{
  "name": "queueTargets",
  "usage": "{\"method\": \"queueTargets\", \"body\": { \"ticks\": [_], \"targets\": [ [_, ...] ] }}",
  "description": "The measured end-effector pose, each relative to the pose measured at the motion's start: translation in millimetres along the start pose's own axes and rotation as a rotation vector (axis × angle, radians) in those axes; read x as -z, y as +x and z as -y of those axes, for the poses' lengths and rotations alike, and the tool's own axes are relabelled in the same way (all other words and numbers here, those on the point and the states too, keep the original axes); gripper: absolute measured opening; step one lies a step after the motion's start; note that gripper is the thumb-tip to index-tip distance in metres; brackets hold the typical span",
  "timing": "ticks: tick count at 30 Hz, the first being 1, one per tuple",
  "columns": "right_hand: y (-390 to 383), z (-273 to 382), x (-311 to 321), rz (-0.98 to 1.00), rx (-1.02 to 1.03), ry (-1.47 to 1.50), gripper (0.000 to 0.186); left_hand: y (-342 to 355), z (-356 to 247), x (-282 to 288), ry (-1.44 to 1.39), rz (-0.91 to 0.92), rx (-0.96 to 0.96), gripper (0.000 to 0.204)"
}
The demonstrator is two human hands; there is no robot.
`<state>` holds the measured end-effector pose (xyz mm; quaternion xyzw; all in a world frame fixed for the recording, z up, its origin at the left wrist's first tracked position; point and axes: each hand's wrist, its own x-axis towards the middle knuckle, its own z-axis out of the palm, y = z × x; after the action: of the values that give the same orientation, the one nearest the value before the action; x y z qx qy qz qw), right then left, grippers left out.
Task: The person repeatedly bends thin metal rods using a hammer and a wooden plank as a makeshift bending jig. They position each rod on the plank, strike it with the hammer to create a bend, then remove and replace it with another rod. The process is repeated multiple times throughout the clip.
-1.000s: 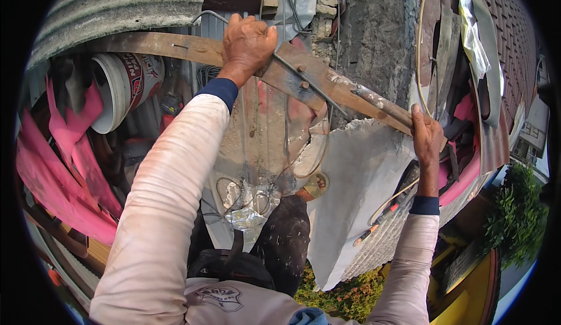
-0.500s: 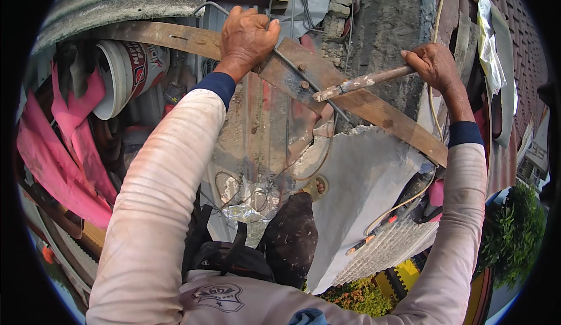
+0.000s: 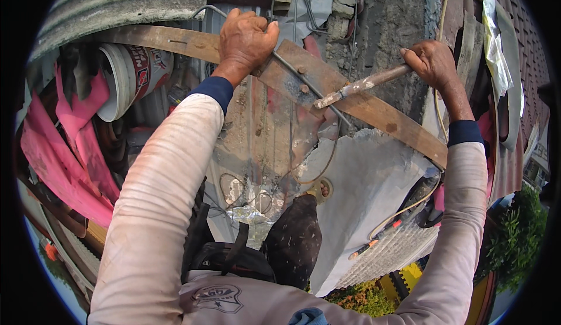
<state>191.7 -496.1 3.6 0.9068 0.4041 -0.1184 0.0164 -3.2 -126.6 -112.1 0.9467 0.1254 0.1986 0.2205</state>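
Note:
My left hand (image 3: 248, 41) is closed on a bent grey metal rod (image 3: 294, 72), which crosses a rusty brown plank-like bar (image 3: 403, 126) with bolts (image 3: 304, 88) through it. My right hand (image 3: 431, 63) grips a paint-spattered wooden-looking handle (image 3: 380, 78), held over the bar at an angle. The handle's lower end lies at the rod, just right of the bolts; whether it touches the rod I cannot tell.
A corrugated sheet (image 3: 117, 3) is at upper left, above a white bucket (image 3: 120, 82) and pink sheeting (image 3: 64, 161). A rough concrete ledge (image 3: 385, 27) runs at the back. A grey panel (image 3: 356, 196), loose wires (image 3: 251, 190) and roof tiles (image 3: 526, 44) surround my feet and arms.
My right hand has risen from the bar's right part, swinging the handle round so its end points down-left at the rod. My left hand keeps its grip, shifted very little.

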Motion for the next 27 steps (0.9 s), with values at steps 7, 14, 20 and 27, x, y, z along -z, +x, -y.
{"method": "queueTargets", "body": {
  "ticks": [7,14,20,27],
  "targets": [
    [-30.3,10.2,11.7,-0.102,0.161,-0.072,0.089,2.4,1.6,0.1,0.082,0.077,0.015,0.035],
    [-55.4,18.1,1.2,-0.368,0.203,-0.134,0.088,3.9,3.4,1.2,0.095,0.113,0.001,0.045],
    [-56.9,24.3,-4.1,-0.391,0.153,-0.108,0.085,8.6,-0.3,3.7,0.168,0.242,0.078,0.047],
    [-63.4,28.8,-7.3,-0.427,0.129,-0.042,0.084,13.7,1.2,2.1,0.18,0.19,-0.003,0.051]
  ]
}}
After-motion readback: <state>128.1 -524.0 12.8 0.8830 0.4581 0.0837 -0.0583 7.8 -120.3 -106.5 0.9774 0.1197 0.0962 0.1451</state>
